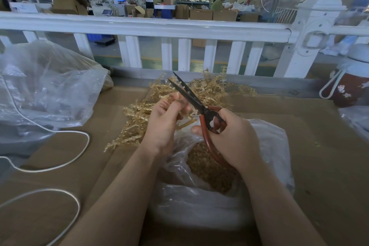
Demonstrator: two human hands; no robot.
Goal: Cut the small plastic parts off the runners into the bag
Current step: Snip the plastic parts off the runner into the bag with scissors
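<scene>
A single wide-angle view looks from the person's head, forward and down over the cardboard-covered desk (329, 146). Both forearms enter from the near edge, and the left hand (163, 124) and right hand (233, 136) sit close to the lens at mid-frame. Farther off, the white railing (139, 26) crosses the whole width, its line bowed by the lens, with the workshop floor beyond it.
</scene>
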